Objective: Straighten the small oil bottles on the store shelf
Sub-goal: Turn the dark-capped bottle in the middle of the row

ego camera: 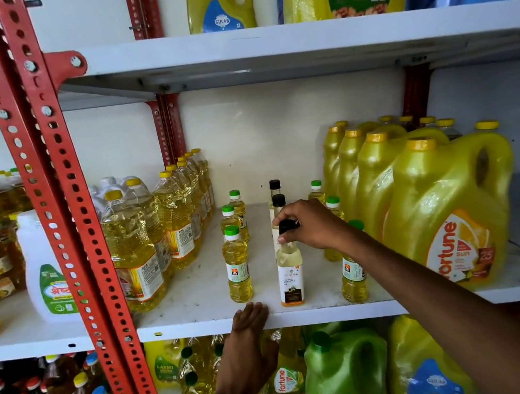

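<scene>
Bottles of oil stand in three short rows in the middle of the shelf (pixel 199 296), between the tall clear bottles (pixel 133 252) on one side and the big yellow jugs (pixel 449 206) on the other. My right hand (pixel 315 225) is closed around the black cap (pixel 287 226) of the white-label bottle (pixel 289 274), which stands close to the front edge of the shelf. My left hand (pixel 252 332) lies flat and open on that front edge, holding nothing.

I think this bottle is small and light, so it could tip over fast. It looks hard and smooth, maybe glass, so a fall could break it. Its skin may be a bit oily and slippy. The cap is fine for a little turn, but for a slide I would hold it lower, around the fat part near the label. The green-cap bottle (pixel 236 262) just beside it looks like thin plastic, soft to squeeze, so I would hold that one gently around its middle.
</scene>
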### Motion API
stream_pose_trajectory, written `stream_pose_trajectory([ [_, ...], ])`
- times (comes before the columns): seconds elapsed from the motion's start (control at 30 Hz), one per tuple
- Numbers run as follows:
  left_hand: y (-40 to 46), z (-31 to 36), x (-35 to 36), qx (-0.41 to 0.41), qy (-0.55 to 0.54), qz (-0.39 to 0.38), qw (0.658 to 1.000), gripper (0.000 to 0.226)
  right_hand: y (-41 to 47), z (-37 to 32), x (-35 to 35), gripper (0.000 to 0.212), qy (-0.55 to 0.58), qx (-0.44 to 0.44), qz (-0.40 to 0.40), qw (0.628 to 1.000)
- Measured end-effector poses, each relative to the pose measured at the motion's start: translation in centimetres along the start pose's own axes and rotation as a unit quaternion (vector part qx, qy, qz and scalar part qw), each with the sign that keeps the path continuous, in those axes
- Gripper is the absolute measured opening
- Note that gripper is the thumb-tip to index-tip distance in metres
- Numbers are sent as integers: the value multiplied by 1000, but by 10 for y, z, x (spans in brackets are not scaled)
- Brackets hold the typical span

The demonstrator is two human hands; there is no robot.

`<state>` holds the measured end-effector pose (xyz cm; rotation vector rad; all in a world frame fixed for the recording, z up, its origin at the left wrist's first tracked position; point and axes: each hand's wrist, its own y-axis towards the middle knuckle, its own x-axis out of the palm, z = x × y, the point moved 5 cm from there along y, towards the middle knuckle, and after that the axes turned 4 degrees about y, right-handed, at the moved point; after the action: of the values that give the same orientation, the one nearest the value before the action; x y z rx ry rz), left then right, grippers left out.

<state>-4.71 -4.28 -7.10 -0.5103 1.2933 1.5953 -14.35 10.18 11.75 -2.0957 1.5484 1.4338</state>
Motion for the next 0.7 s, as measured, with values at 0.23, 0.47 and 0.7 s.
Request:
stream_pose_trajectory([
  [0.23,0,-1,2,2,10,2,1000,66,-8,-2,-3,41,6,-7,2,1000],
  [0.47,0,0,1,9,11,3,1000,66,-8,-2,-1,43,4,0,-3,1000],
  [0.7,-8,-11,-15,34,37,36,998,64,-3,2,4,55,-12,23,-30,999],
])
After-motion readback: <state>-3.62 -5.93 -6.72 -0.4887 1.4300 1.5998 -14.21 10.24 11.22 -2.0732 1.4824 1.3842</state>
